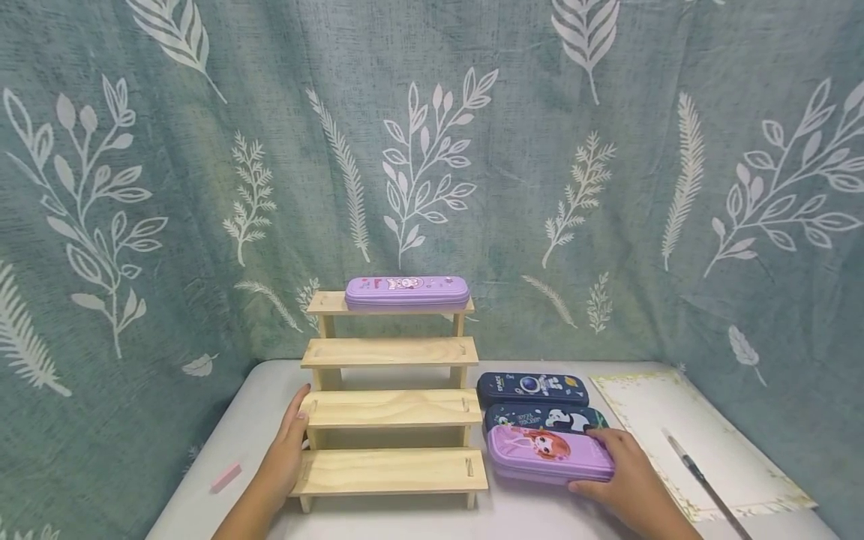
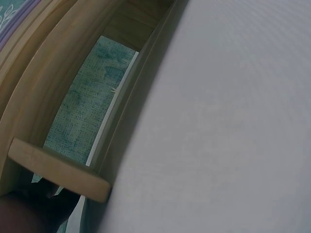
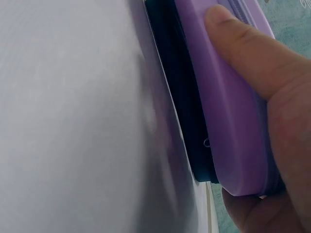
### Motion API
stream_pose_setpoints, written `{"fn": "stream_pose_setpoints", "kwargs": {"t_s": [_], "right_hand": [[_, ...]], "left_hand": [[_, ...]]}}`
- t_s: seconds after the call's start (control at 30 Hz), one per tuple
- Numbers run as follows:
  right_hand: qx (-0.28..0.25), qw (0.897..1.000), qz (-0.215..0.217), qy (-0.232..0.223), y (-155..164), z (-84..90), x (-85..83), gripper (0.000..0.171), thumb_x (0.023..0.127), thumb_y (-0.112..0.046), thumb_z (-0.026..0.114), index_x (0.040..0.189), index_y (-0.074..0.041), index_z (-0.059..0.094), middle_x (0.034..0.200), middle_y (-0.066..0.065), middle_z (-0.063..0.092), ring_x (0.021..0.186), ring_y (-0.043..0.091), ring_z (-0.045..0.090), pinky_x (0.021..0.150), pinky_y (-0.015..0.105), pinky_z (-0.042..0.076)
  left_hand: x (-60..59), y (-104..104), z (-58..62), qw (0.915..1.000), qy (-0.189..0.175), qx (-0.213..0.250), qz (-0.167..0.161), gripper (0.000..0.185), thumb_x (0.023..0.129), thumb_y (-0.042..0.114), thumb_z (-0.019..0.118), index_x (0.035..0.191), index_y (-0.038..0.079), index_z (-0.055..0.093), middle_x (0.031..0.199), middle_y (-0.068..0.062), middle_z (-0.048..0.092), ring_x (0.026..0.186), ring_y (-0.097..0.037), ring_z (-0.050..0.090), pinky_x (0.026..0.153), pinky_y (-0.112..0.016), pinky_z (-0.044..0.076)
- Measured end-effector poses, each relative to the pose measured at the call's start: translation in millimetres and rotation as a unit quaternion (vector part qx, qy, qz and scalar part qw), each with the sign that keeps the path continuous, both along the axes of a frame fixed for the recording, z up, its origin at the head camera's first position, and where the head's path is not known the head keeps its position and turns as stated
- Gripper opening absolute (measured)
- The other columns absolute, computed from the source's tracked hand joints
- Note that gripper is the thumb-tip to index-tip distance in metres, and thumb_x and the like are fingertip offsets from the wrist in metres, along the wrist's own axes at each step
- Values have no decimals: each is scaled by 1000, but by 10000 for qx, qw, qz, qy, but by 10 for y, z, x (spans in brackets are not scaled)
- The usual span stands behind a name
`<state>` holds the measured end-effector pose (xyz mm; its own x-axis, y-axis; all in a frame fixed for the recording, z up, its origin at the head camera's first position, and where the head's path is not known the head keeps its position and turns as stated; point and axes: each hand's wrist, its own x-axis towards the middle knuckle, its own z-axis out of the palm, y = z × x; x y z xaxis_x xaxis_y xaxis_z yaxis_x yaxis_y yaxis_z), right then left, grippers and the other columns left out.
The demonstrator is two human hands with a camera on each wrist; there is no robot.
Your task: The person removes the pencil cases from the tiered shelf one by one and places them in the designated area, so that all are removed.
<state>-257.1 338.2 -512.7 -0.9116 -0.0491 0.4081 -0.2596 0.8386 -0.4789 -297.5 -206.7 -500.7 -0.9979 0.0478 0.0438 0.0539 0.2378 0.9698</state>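
Closed lilac girl-print case (image 1: 550,454) beside upright four-step wooden rack (image 1: 391,409).

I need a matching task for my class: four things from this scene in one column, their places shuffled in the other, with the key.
Things:
1. girl-picture pencil case
2. SPACE pencil case
3. small pink block
4. cartoon-animal pencil case

Places:
A. on the table, just behind the panda pencil case
B. on the top shelf
C. held by the right hand
D. left of the wooden stand

Pairs: 1-C, 2-A, 3-D, 4-B
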Motion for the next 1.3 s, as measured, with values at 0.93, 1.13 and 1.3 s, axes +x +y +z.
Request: {"fn": "stream_pose_setpoints", "kwargs": {"t_s": [0.93,1.13,1.3], "right_hand": [[544,9961,-212,-658,41,-114,12,105,62,-56,96,142,0,56,138,28,53,126,55,53,103,73,42],[359,9958,-309,-783,32,-127,14,109,61,-55,97,145,-1,53,138,35,45,128,57,48,104,73,40],[348,9945,-376,-918,26,-107,18,112,62,-56,96,147,-1,50,138,37,42,128,58,46,104,75,39]], "left_hand": [[-4,3,-3,10000,2,-84,-7,58,112,55,15,168,43,3,178,-6,1,163,-39,-4,124,-73,-3],[3,-12,7,9999,-40,-109,28,57,112,54,15,167,44,2,178,-5,0,163,-40,-4,123,-74,-4],[-5,-14,3,9999,-20,-101,10,57,113,53,15,168,43,2,178,-4,-1,163,-38,-5,124,-73,-4]]}}
